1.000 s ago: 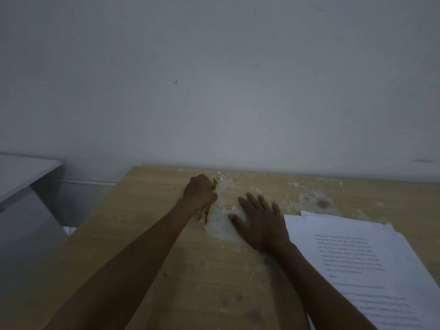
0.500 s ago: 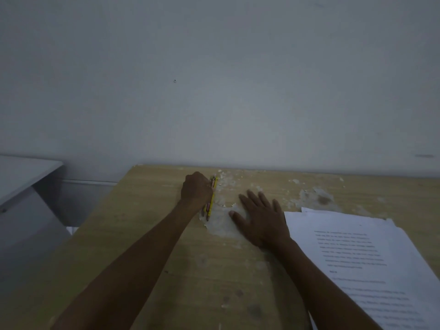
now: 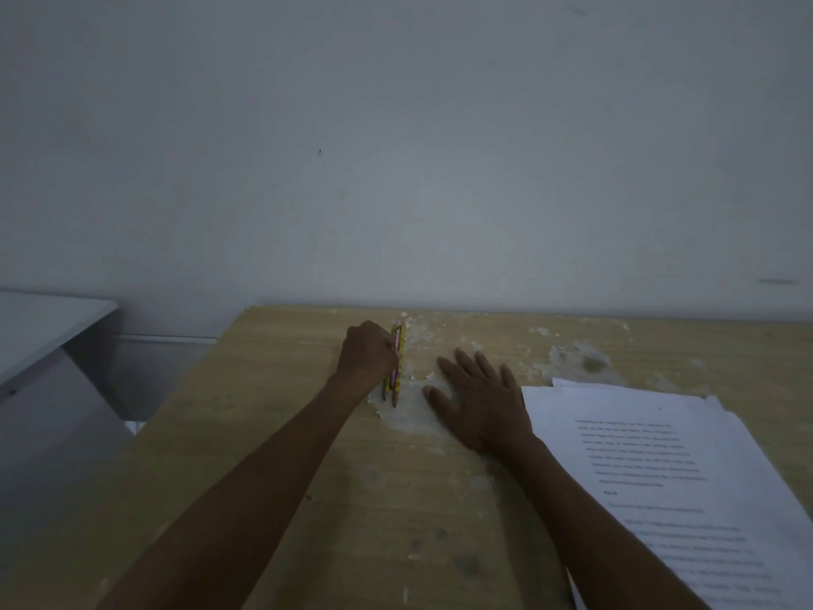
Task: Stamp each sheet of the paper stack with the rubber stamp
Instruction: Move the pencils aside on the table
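Hands: two, both on the counter (image 3: 272, 455).
Left hand (image 3: 366, 355): fingers clenched around two pencils (image 3: 396, 367) (tips pointing toward the person).
Right hand (image 3: 481, 402): fingers released, spread flat.
Paper stack (image 3: 686, 468): one, right of the right hand.

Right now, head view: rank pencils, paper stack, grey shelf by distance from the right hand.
1. paper stack, just right of the right hand, at its wrist.
2. pencils, left, held by the left hand.
3. grey shelf, far left, off the desk.
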